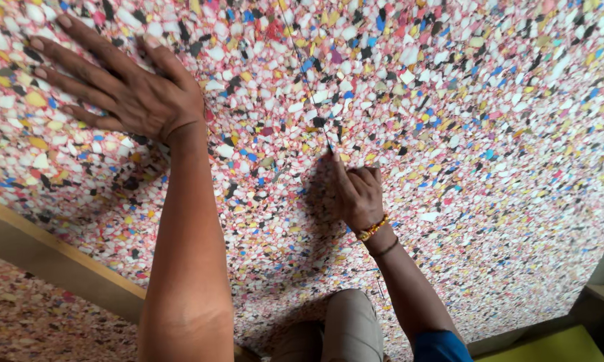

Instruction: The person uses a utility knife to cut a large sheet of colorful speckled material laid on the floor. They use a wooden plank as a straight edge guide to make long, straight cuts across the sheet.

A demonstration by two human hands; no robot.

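Closest to the camera is a bent knee in tan trousers (pixel 347 325). Just past it the right hand (pixel 357 194), with a bead bracelet (pixel 373 228) on the wrist, has its fingers clenched around a thin dark tool (pixel 330 149) that touches a dark line (pixel 306 80) on the speckled foam sheet (pixel 489 134). Farther up, the left hand (pixel 124 87) lies flat on the sheet, fingers spread and holding nothing. A wooden beam (pixel 54 258) runs under the sheet's left edge.
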